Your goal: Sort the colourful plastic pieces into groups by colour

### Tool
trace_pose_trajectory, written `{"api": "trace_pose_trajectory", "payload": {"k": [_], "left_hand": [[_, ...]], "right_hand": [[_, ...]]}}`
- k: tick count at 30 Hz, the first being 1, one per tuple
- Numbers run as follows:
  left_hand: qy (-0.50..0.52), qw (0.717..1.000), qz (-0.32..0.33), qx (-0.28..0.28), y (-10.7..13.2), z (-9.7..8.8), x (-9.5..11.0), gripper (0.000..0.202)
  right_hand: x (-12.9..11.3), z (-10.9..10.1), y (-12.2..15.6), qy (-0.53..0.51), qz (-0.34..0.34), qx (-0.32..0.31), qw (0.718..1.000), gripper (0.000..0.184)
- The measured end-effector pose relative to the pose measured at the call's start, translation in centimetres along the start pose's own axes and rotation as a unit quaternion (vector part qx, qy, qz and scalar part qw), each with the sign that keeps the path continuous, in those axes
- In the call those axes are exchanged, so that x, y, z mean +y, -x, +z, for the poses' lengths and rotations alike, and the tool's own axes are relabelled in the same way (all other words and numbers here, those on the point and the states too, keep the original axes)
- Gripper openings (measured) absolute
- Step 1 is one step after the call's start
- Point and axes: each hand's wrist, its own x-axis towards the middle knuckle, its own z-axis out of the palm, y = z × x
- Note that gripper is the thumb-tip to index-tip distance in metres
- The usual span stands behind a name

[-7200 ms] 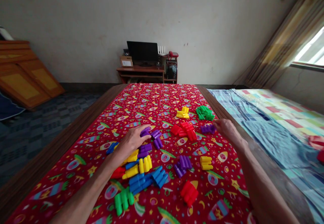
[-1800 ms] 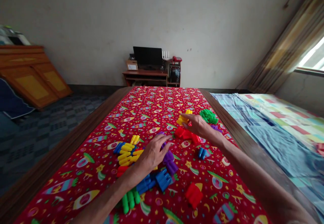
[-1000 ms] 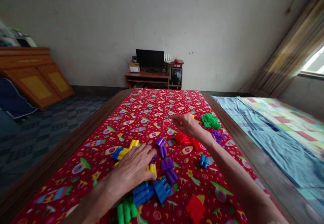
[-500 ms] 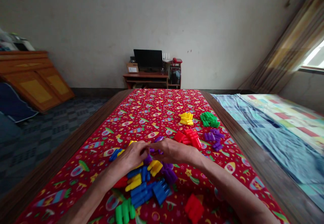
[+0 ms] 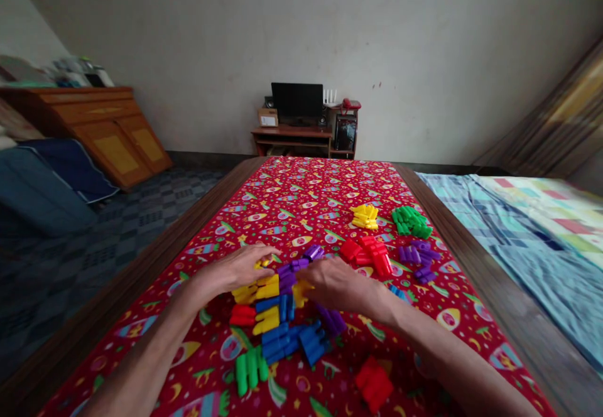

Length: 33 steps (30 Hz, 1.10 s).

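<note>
My left hand [image 5: 238, 269] lies bent over yellow blocks [image 5: 264, 290] at the far side of a mixed pile and seems to grip one. My right hand [image 5: 336, 284] is curled beside it, fingertips on a purple block [image 5: 286, 274] between the two hands. The pile in front of me holds blue blocks [image 5: 287, 341], a green block [image 5: 249, 370], a small red block [image 5: 242, 314] and a larger red block [image 5: 374, 384]. Farther right sit one-colour groups: yellow [image 5: 365, 216], green [image 5: 411, 221], red [image 5: 370, 252] and purple [image 5: 418, 257].
All of this rests on a red patterned cloth [image 5: 306, 184] over a long wooden table [image 5: 136, 282]. A bed with checked covers [image 5: 518, 241] runs along the right. A wooden cabinet [image 5: 108, 128] stands at the left, a desk with a monitor [image 5: 296, 100] by the far wall.
My right hand came back from the yellow group to the mixed pile and met the left hand at the purple block. The view has swung to the left.
</note>
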Motion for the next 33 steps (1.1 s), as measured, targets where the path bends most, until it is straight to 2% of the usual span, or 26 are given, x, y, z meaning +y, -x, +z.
{"api": "trace_pose_trajectory", "payload": {"k": [3,5,7,9,13,20,24,27,30,33], "left_hand": [[0.016,0.999,-0.030,-0.027,0.5,-1.1,1.1,0.052],[0.010,0.998,-0.044,-0.042,0.8,-1.3,2.1,0.056],[0.005,0.997,-0.045,-0.070,1.0,-1.1,3.0,0.058],[-0.001,0.995,-0.044,-0.090,1.1,-0.6,3.7,0.060],[-0.029,0.996,-0.035,-0.075,1.1,0.1,4.2,0.060],[-0.042,0.997,-0.003,-0.067,0.5,-0.4,4.3,0.050],[-0.021,0.999,0.041,-0.003,0.2,-0.6,4.3,0.041],[-0.005,0.998,0.061,0.025,0.1,-0.5,4.1,0.039],[0.012,0.997,0.062,0.051,-0.1,-0.6,4.0,0.038],[0.060,0.992,0.044,0.101,-0.5,-0.5,4.2,0.038]], "right_hand": [[3.2,-3.1,0.3,-0.036,0.103,0.082,0.991,0.012],[6.0,-4.6,1.3,-0.017,0.191,0.179,0.965,0.014],[8.9,-5.4,2.7,0.034,0.280,0.239,0.929,0.018],[11.5,-5.3,4.2,0.081,0.365,0.234,0.897,0.022],[14.8,-4.0,5.9,0.110,0.485,0.152,0.854,0.025],[15.5,-2.5,5.1,0.096,0.524,0.081,0.842,0.022],[15.2,-2.5,4.6,0.090,0.503,0.064,0.857,0.020],[15.0,-2.6,4.5,0.085,0.479,0.061,0.871,0.020],[14.9,-3.0,4.7,0.086,0.466,0.063,0.878,0.020],[14.5,-3.7,4.7,0.091,0.463,0.067,0.879,0.021]]}}
